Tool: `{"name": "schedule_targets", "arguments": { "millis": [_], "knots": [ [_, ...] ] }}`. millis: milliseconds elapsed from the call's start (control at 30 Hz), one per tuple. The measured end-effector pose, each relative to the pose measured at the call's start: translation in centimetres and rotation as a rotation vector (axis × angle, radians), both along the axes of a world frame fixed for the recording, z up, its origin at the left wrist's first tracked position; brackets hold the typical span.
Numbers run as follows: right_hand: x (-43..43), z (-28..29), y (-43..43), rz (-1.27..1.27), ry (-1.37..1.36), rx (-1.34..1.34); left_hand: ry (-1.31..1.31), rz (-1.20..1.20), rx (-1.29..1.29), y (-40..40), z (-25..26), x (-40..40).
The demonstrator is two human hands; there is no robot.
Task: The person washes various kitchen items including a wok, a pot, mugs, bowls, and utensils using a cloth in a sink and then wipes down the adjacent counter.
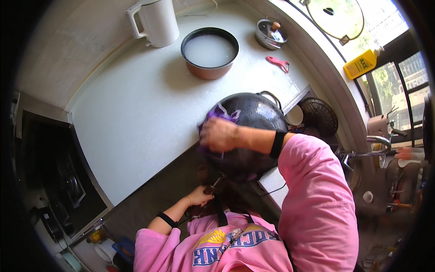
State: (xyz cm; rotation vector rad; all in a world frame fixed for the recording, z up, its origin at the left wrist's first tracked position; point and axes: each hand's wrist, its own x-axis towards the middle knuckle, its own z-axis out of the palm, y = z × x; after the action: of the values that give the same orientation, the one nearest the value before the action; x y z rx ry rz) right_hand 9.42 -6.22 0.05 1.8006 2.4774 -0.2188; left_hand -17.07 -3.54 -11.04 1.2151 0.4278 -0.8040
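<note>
A black wok (261, 112) is tilted in front of me, its dark outer side facing up, over the edge of the counter. My right hand (219, 134), slightly blurred, presses a bunched purple cloth (217, 114) against the wok's left part. Below it, my left hand (203, 196) grips the wok's long handle (217, 182) close to my body. A small loop handle (272, 97) shows at the wok's far side. The wok's inside is hidden.
A brown pot (209, 72) of cloudy liquid, a white electric kettle (159, 25), a small lidded pan (270, 37) and a red peeler (278, 64) stand or lie on the counter (136, 119). Right of the wok are a dark strainer basket (319, 115) and a faucet (380, 144).
</note>
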Motion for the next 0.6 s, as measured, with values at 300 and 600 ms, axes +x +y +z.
{"name": "schedule_targets", "arguments": {
  "millis": [300,600],
  "knots": [
    [14.4,-0.4,-15.7,-1.422,0.416,0.056,0.007,0.058,-0.077,-0.7,-0.8,1.6],
    [-5.3,1.0,-15.4,-0.787,0.159,0.463,0.143,-0.016,-0.014,-1.2,0.7,2.0]
  ]
}}
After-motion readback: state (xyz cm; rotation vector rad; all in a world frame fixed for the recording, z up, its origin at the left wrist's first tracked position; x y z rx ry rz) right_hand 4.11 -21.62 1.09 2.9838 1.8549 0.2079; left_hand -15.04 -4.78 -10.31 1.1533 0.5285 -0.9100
